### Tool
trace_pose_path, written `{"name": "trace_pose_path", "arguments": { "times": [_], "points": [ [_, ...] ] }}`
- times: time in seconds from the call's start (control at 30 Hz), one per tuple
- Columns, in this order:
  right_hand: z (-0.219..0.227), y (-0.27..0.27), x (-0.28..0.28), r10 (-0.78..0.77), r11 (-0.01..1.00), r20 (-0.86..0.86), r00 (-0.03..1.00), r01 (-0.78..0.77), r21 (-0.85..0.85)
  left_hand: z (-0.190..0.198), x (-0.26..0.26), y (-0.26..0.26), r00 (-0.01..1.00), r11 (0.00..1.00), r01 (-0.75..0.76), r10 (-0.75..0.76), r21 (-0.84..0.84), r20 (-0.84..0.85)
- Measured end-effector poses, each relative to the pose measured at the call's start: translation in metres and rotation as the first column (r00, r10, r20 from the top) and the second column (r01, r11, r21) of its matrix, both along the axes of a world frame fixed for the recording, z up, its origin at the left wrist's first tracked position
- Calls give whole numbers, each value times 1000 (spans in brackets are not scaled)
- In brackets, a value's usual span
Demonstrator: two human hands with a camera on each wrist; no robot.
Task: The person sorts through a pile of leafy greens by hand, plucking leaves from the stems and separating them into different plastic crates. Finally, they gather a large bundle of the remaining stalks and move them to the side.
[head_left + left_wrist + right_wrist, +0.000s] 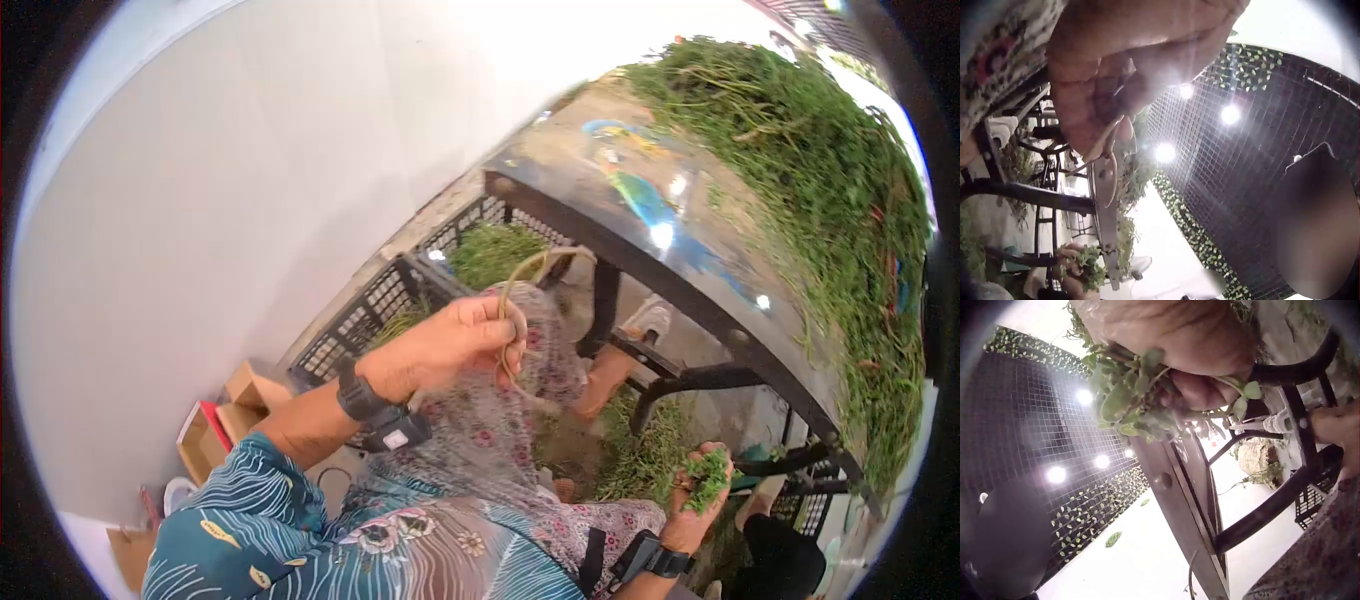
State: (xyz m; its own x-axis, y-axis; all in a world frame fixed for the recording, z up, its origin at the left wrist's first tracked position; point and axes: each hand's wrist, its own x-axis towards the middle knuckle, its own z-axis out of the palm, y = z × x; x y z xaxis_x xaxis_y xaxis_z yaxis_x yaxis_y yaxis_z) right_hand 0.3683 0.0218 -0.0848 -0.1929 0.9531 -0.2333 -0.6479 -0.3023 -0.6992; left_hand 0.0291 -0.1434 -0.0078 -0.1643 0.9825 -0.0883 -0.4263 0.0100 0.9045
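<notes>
Beside the table (560,145), leaves (708,478) protrude from the right grip (692,514).

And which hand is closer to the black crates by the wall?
Left. The left hand is near the black crates; the right hand is farther off, to the person's right.

Dark-edged table (560,145), a long tangled heap of leafy greens (800,150) along one side.
</notes>
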Motion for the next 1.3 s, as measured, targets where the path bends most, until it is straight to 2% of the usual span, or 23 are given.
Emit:
{"name": "trace_pose_path", "arguments": {
  "times": [0.17, 0.2, 0.3, 0.33, 0.43, 0.47, 0.57, 0.67, 0.73, 0.77, 0.83, 0.87, 0.97, 1.0, 1.03, 1.1, 1.17, 1.2, 1.23, 1.27, 1.3],
  "points": [
    [-17, 18, 2, 99, 995, -92, 991, -101, -26, -13, -49, -42, 974, 975, -223, 223, -9, -26],
    [-11, 13, -6, 26, 997, -29, 999, -28, -67, -17, -57, -49, 962, 962, -272, 272, -11, -33],
    [-19, 23, -2, 143, 990, 126, 982, -144, 1, -32, -74, -69, 933, 933, -359, 359, -24, -21],
    [-18, 20, -6, 168, 984, 69, 983, -171, 44, -38, -78, -74, 932, 932, -363, 363, 2, -16],
    [-3, 11, -19, 187, 980, 53, 981, -190, 58, -48, -83, -90, 902, 900, -430, 431, -70, -2],
    [4, 2, -25, 137, 986, 160, 978, -150, 77, -53, -85, -95, 896, 893, -442, 443, -89, -8],
    [2, -5, -26, 100, 950, 337, 936, -190, 247, -67, -89, -106, 887, 879, -462, 462, -118, -26],
    [-7, -7, -25, -50, 917, 548, 835, -178, 356, -83, -93, -118, 878, 867, -477, 476, -142, -47],
    [-1, -8, -21, 136, 905, 421, 897, -285, 314, -95, -96, -125, 864, 841, -502, 500, -204, -64],
    [3, -8, -19, 228, 892, 350, 909, -339, 299, -104, -100, -127, 851, 805, -525, 493, -275, -181],
    [24, -29, -40, 80, 865, 497, 864, -309, 396, -119, -109, -132, 803, 708, -585, 439, -396, -404],
    [30, -37, -48, 1, 844, 558, 830, -300, 445, -123, -114, -140, 708, 689, -596, 209, -412, -675],
    [17, -3, -25, 298, 865, 304, 905, -391, 314, -143, -122, -150, 548, 682, -692, 285, -235, -787],
    [13, 9, -19, 352, 867, 228, 908, -408, 287, -115, -108, -142, 446, 701, -705, 322, -106, -835],
    [10, 22, -16, 403, 864, 150, 903, -429, 264, -97, -102, -132, 460, 760, -646, 308, -75, -833],
    [16, 28, -18, 423, 862, 144, 895, -446, 240, -61, -84, -105, 489, 843, -538, 331, 19, -807],
    [37, 17, -33, 366, 864, 286, 885, -438, 249, -8, -42, -70, 585, 890, -441, 381, 113, -716],
    [48, 8, -43, 337, 862, 353, 873, -437, 258, 11, -25, -54, 611, 928, -358, 319, 107, -724],
    [58, -6, -54, 312, 852, 414, 855, -445, 276, 13, -10, -35, 697, 930, -212, 360, 302, -621],
    [63, -13, -65, 126, 768, 579, 805, -449, 457, 18, 11, -17, 769, 929, -133, 316, 344, -556],
    [67, -21, -75, -125, 662, 674, 728, -444, 603, 9, 30, 7, 822, 882, -23, 284, 470, -494]
  ]
}}
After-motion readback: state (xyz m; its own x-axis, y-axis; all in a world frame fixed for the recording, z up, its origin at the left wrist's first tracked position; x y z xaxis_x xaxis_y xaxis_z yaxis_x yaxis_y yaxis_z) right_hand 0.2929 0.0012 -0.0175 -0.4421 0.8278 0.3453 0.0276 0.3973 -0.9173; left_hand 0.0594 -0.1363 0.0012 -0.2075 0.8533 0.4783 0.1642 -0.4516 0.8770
